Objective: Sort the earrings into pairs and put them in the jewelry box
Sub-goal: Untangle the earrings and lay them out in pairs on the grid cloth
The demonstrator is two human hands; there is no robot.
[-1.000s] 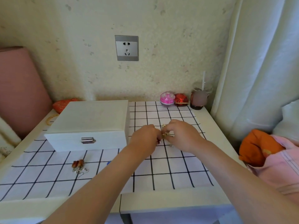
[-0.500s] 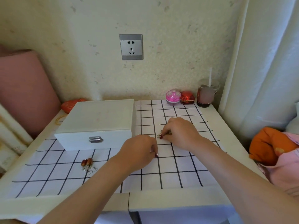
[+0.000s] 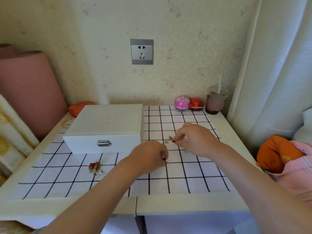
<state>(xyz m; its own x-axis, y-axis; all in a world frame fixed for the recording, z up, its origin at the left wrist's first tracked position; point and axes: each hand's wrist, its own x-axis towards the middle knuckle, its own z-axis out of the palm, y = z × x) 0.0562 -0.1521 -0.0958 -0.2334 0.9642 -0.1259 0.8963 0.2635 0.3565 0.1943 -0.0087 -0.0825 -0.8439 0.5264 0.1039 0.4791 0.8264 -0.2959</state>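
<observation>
The white jewelry box (image 3: 108,125) stands closed on the checked cloth (image 3: 194,174), its metal clasp facing me. In front of it lies a pair of amber-brown drop earrings (image 3: 94,167). My left hand (image 3: 148,157) rests low on the cloth and pinches a small dark red earring (image 3: 164,159) at its fingertips. My right hand (image 3: 194,139) pinches another small red earring (image 3: 173,141) at the edge of a little heap of gold and white earrings (image 3: 168,139), partly hidden by the fingers.
At the back right stand a pink round case (image 3: 182,103), a red case (image 3: 196,104) and a cup with a straw (image 3: 215,103). A red pouch (image 3: 79,108) and a gold bangle (image 3: 66,122) lie left of the box. A curtain hangs right.
My left hand has drawn back toward me from the earring heap, carrying the red earring down to the cloth. My right hand stays at the heap. The camera view shifted slightly.
</observation>
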